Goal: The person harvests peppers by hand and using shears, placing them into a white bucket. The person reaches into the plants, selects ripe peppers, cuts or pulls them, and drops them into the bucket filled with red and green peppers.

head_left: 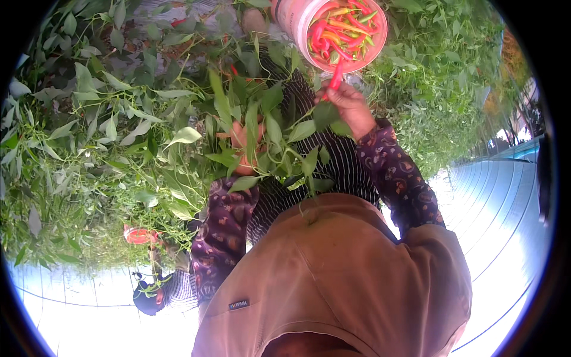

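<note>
Dense green foliage (428, 77) across the background, matte and broad-leaved; near the right hand (351, 107), smooth, round pink bucket (290, 21) with mouth toward the camera, presumably for easy reach; inside, glossy tapering chillies (345, 33), mostly red; among leafy stems (302, 130), left hand (244, 140), perhaps parting growth; cannot tell its fingers' grip; between the right fingers, pinched, one slender red chilli (336, 78) at the bucket's rim.
</note>
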A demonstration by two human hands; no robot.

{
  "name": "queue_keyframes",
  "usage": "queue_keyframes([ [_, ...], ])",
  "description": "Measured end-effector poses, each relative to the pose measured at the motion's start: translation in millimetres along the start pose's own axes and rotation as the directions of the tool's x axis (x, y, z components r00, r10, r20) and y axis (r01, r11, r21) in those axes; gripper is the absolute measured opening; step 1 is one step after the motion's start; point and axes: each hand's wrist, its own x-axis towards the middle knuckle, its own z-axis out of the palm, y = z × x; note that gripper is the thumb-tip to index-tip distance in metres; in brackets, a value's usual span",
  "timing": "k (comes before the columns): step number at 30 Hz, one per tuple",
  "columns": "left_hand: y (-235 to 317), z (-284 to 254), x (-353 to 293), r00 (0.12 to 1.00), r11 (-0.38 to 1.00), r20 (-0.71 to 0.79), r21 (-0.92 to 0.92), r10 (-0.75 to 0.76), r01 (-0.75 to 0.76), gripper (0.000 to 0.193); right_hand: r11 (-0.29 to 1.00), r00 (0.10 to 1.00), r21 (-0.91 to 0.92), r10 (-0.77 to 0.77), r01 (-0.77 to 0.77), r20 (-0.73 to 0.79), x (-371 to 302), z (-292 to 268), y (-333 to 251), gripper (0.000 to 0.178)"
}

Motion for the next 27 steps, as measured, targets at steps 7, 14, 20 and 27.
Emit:
queue_keyframes([
  [7, -48, 2, -13, 0.867, 0.132, 0.343, -0.902, -0.363, 0.412, 0.083, 0.907, 0.955, -0.331, -0.19, 0.26, 0.23, -47, 55, -27, 0.022],
  [14, -35, 1, -10, 0.862, 0.892, -0.233, -0.163, -0.45, 0.422, 0.05, 0.402, 0.563, -0.442, -0.262, 0.802, 0.784, -123, 101, -42, 0.017],
  [20, 17, -15, -13, 0.935, 0.444, 0.267, 0.826, 0.232, -0.346, 0.051, 0.523, 0.881, -0.8, -0.472, 0.294, 0.014, -50, 47, -56, 0.023],
  [27, -19, 2, -20, 0.983, 0.94, -0.148, 0.307, -0.105, 0.147, 0.033, -0.291, 0.675, -0.949, -0.725, -0.123, 0.136, 80, -40, -91, 0.043],
])
